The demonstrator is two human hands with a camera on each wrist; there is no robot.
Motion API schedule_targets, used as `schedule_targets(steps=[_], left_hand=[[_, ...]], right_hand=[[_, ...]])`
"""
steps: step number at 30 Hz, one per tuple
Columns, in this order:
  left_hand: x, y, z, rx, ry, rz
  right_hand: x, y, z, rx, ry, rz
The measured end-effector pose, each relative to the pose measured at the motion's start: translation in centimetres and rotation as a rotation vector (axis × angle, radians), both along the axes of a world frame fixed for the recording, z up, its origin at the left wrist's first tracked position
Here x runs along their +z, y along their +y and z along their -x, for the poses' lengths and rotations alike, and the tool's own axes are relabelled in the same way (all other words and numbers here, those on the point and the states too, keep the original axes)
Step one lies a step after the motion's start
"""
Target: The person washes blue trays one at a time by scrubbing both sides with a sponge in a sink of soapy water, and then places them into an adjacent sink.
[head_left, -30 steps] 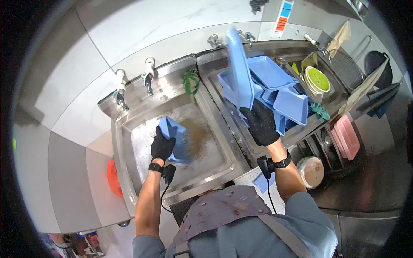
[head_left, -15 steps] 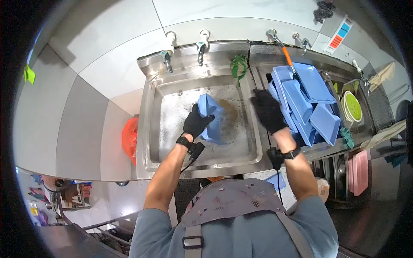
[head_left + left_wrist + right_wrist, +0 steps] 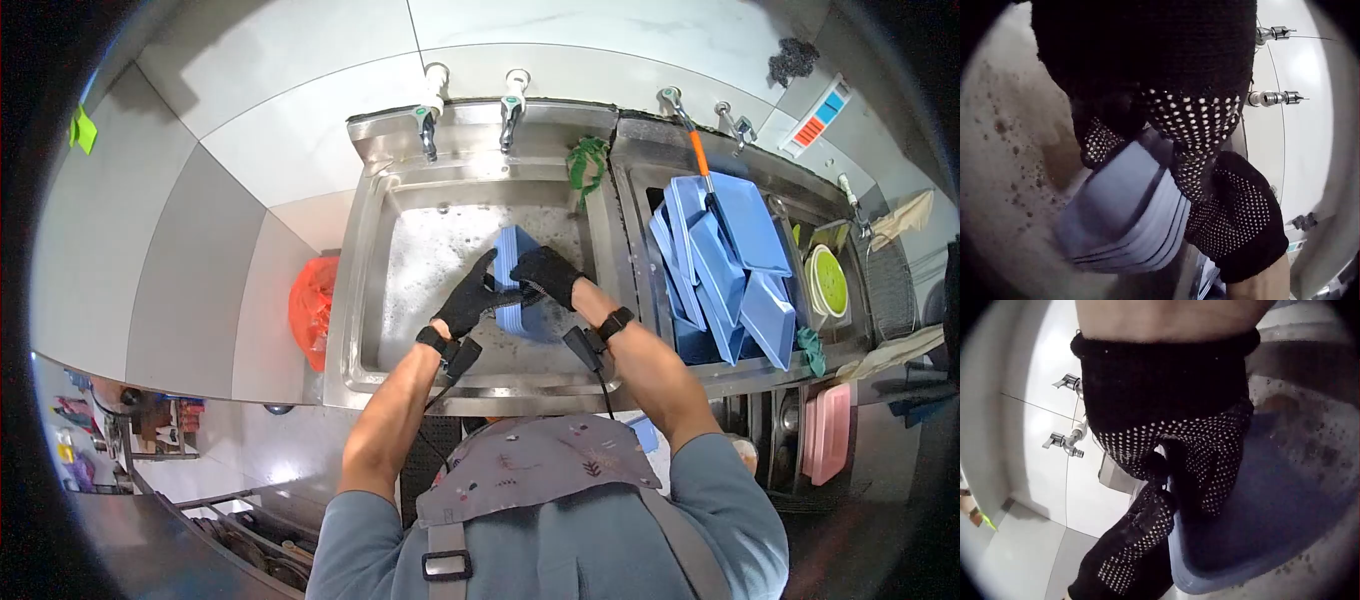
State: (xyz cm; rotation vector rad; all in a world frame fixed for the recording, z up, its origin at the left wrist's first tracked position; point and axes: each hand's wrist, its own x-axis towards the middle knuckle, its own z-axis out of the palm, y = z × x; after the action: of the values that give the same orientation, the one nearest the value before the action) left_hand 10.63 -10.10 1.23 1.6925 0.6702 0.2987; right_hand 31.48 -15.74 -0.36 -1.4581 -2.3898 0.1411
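A nested stack of blue trays [image 3: 509, 262] [image 3: 1125, 209] stands tilted in the soapy water of the left sink. My black-gloved left hand [image 3: 466, 299] [image 3: 1147, 75] holds its left side, thumb and fingers around the edge. From the right, my gloved right hand [image 3: 547, 277] [image 3: 1166, 412] pinches the rim of a blue tray [image 3: 1266, 544] in the stack, thumb against fingers. Both hands are close together at the near part of the stack. The right fingertips are partly hidden in the head view.
More blue trays [image 3: 767, 315] lie piled in the right sink, under an orange-handled tool [image 3: 698, 150]. Taps [image 3: 513, 112] line the wall. A green cloth [image 3: 587, 168] hangs at the left sink's back corner; a red bag [image 3: 314, 305] is left of it. Pink trays [image 3: 827, 430] stand lower right.
My right hand has let go of a blue tray over the right sink and moved left onto the stack. The left hand still holds the stack, now more upright. The head view has shifted left.
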Motion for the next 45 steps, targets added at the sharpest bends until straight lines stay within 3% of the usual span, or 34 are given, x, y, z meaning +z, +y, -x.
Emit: schedule_targets(steps=[4, 10, 13, 14, 18, 19, 20, 21, 22, 23, 24, 26, 28, 30, 31, 32, 33, 36, 38, 39, 40, 42, 43, 45], left_hand=[[-0.4, 0.3, -0.3, -0.016, -0.004, -0.071], [1.4, 0.0, -1.5, -0.018, -0.001, 0.065], [3.3, -0.5, -1.6, -0.029, 0.036, 0.114], [3.6, -0.5, -1.7, -0.035, 0.045, 0.117], [-1.2, 0.9, -1.7, -0.018, -0.048, 0.075], [-1.8, 1.1, -1.7, 0.018, 0.076, -0.075], [-2.5, 1.1, -1.6, 0.053, 0.204, -0.220], [-3.2, 0.8, -1.5, 0.055, 0.206, -0.211], [-3.6, 0.9, -1.8, 0.117, 0.302, -0.284], [-4.1, 1.2, -2.1, 0.183, 0.398, -0.357], [-5.1, 1.7, -1.5, 0.202, 0.388, -0.355], [-7.2, 3.2, 0.2, 0.231, 0.319, -0.378], [-6.9, 3.9, 1.3, 0.314, 0.225, -0.403], [-4.8, 4.3, 3.3, 0.329, 0.153, -0.409], [-4.2, 4.7, 4.2, 0.326, 0.106, -0.448], [-3.4, 5.0, 4.8, 0.369, 0.219, -0.385], [-2.9, 5.0, 5.8, 0.389, 0.176, -0.429], [-1.6, 5.5, 7.7, 0.418, 0.182, -0.432], [-1.1, 5.8, 8.6, 0.449, 0.236, -0.433], [-0.7, 5.9, 8.9, 0.460, 0.239, -0.432], [-0.3, 5.9, 9.1, 0.470, 0.274, -0.457], [0.3, 5.7, 9.5, 0.486, 0.317, -0.479], [0.7, 5.6, 9.6, 0.507, 0.351, -0.533], [0.6, 5.5, 10.0, 0.528, 0.395, -0.585]], right_hand=[[-2.1, 1.0, -0.1, -0.214, 0.150, 0.156], [1.2, -0.5, -0.2, -0.362, 0.525, 0.303], [1.3, -0.7, -0.5, -0.616, 0.721, 0.416], [1.6, -0.7, -0.9, -0.614, 0.591, 0.407], [1.6, -1.0, -2.9, -0.659, 0.370, 0.308], [1.6, -0.6, -3.8, -0.653, 0.364, 0.311], [2.3, -0.2, -4.2, -0.528, 0.297, 0.324], [2.6, -0.4, -4.1, -0.406, 0.233, 0.338], [3.2, -0.5, -4.1, -0.626, 0.263, 0.480], [4.0, -1.1, -4.1, -0.621, 0.256, 0.478], [4.2, -1.9, -4.7, -0.605, 0.516, 0.405], [4.7, -2.4, -6.9, -0.626, 0.693, 0.415], [5.3, -2.7, -9.4, -0.619, 0.769, 0.389], [5.9, -3.7, -10.6, -0.456, 0.722, 0.152], [6.3, -3.2, -11.1, -0.546, 0.867, 0.229], [6.6, -2.8, -11.7, -0.643, 1.019, 0.292], [6.7, -2.0, -12.1, -0.526, 1.020, 0.223], [7.9, -1.3, -10.7, -0.625, 1.022, 0.224], [7.5, 0.4, -9.2, -0.631, 0.653, 0.503], [5.0, 1.3, -7.6, -0.349, 0.712, 0.223], [2.0, 2.3, -6.5, -0.335, 0.502, 0.140], [1.1, 3.2, -2.8, -0.352, 0.227, 0.203], [2.2, 3.4, -0.1, -0.384, 0.157, 0.344], [0.0, 4.6, 3.6, -0.441, 0.293, 0.538]])
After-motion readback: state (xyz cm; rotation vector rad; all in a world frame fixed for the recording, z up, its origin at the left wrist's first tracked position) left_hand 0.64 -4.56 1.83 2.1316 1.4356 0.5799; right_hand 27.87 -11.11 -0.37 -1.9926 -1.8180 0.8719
